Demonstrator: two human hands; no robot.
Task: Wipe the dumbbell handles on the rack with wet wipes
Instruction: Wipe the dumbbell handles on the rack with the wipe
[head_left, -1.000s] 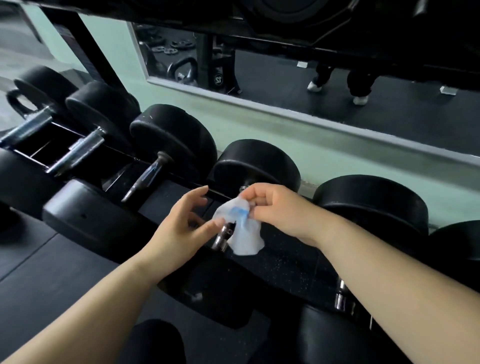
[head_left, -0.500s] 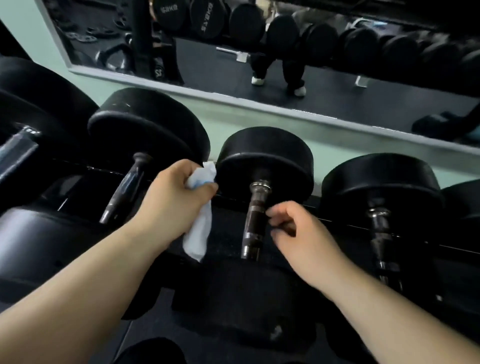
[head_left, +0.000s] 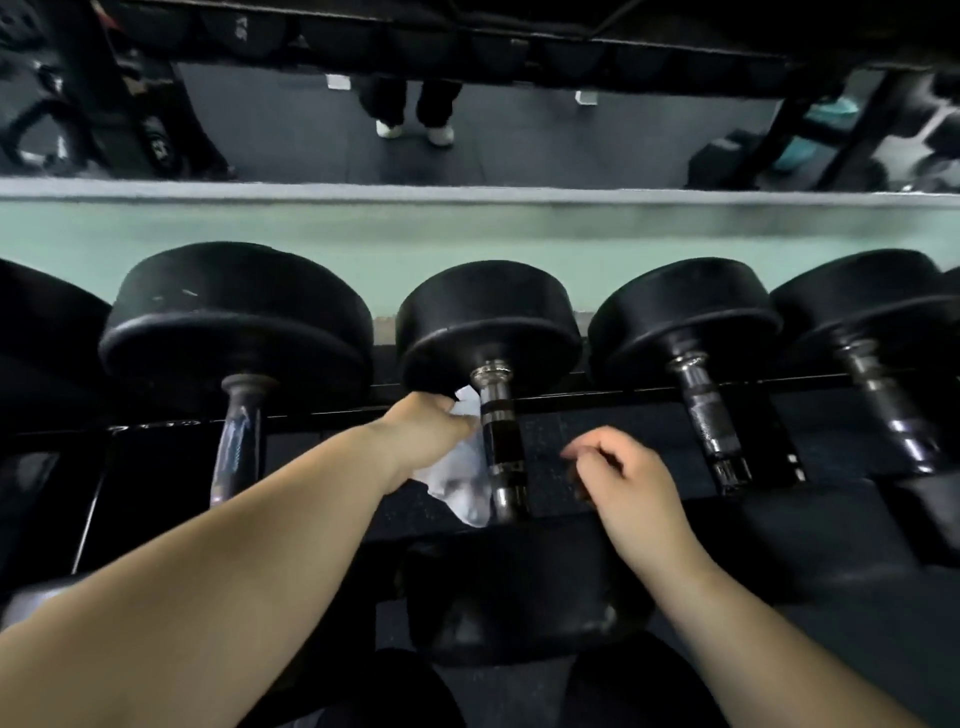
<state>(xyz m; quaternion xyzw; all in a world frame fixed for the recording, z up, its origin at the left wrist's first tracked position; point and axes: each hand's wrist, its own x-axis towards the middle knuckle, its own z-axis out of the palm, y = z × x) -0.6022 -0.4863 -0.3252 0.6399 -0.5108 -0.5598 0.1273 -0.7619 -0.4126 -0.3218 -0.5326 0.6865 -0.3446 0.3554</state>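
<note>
My left hand (head_left: 431, 431) was at the centre of the frame, pressed close against the left side of the middle dumbbell's (head_left: 488, 312) metal handle (head_left: 501, 441), just under its black round head. It gripped a white wipe (head_left: 460, 483). The top of the wipe was bunched in the grip. The rest hung down along the left side of the handle, touching it or very nearly, and reached almost to the handle's lower end. Most of that hand's fingers were tucked out of sight behind the hand, so I could not tell how tightly they closed.

My right hand (head_left: 628, 483) hovered right of centre, between that handle and the handle (head_left: 709, 421) of the next dumbbell (head_left: 685, 312) to the right. It touched neither. Its fingers (head_left: 592, 446) were loosely curled and held nothing.

The dumbbells lay side by side on the black rack (head_left: 597, 397), handles pointing toward me. A bigger one (head_left: 234, 312) sat at the left of the frame and another (head_left: 862, 301) at the far right.

Behind the row ran a pale green wall (head_left: 363, 228). Above it, a mirror (head_left: 519, 156) filled the top of the frame, showing dark flooring and a pair of legs in white shoes (head_left: 415, 130).
</note>
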